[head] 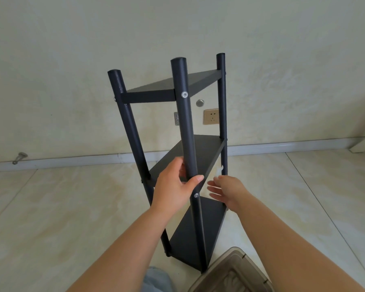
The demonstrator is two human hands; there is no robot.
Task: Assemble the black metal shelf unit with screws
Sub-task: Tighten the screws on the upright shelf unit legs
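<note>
shelf unit stands upright on floor near wall, three black shelves on three posts. left hand grip wraps the front post; right hand open beside it, possibly touching nothing.

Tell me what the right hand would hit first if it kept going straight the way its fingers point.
Probably the black round front post that the left hand grips. The right hand is open, its fingers aimed left toward that post just above the silver screw head. Depth is unclear, so it might pass behind.
</note>
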